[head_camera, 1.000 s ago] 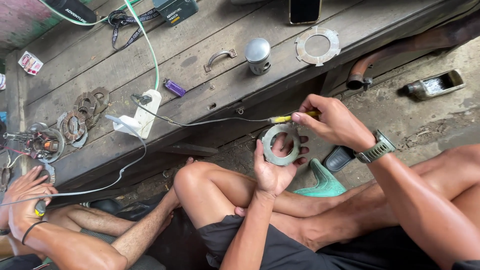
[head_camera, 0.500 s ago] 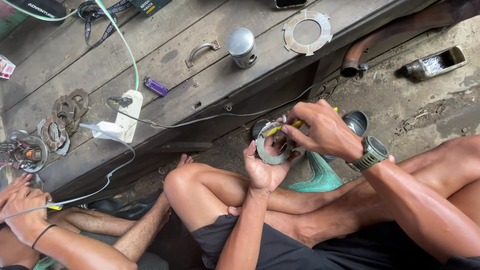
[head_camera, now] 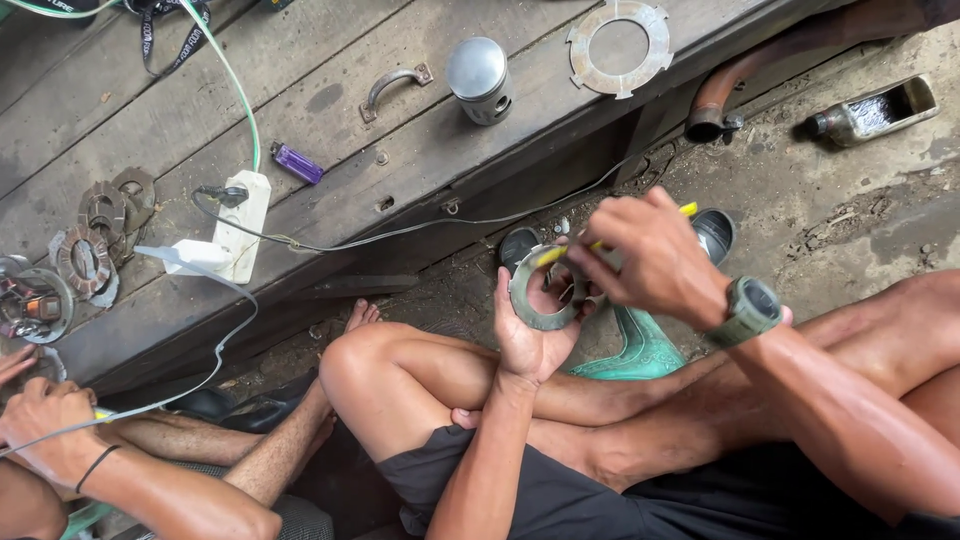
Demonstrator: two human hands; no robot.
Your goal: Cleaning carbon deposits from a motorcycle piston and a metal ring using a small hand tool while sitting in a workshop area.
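Two hands work at one metal ring (head_camera: 545,290): the left hand (head_camera: 535,335) grasps it from below, upright before the knees, and the right hand (head_camera: 655,260) pinches one yellow-handled tool (head_camera: 560,252) whose tip lies across the ring's upper edge. The ring is flat, grey and dull, with a wide round opening. One wristwatch (head_camera: 748,310) sits on the right wrist. On the wooden platform (head_camera: 330,110) lie one piston (head_camera: 480,78), one larger flat ring plate (head_camera: 620,45), one purple lighter (head_camera: 297,162) and one white power strip (head_camera: 240,215). Another person's hand (head_camera: 45,425), lower left, is closed around a wire.
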